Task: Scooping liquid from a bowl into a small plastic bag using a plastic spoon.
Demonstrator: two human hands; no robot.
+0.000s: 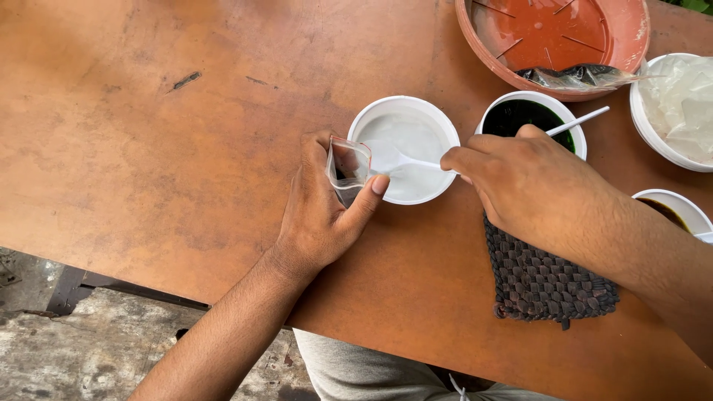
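My left hand (318, 212) holds a small clear plastic bag (347, 167) with its mouth held wide beside a white bowl (394, 106) of white liquid. My right hand (520, 178) grips a white plastic spoon (397, 159) by its handle. The spoon's bowl rests over the white liquid, right at the mouth of the bag. Both hands are over the brown wooden table (148, 134).
A white bowl of dark green liquid (520, 115) stands behind my right hand. A terracotta dish (549, 41) with a clear bag sits at the back. A white bowl with plastic (679, 108) is far right, a bowl of brown liquid (672, 212) below it. A dark woven mat (546, 282) lies under my right forearm.
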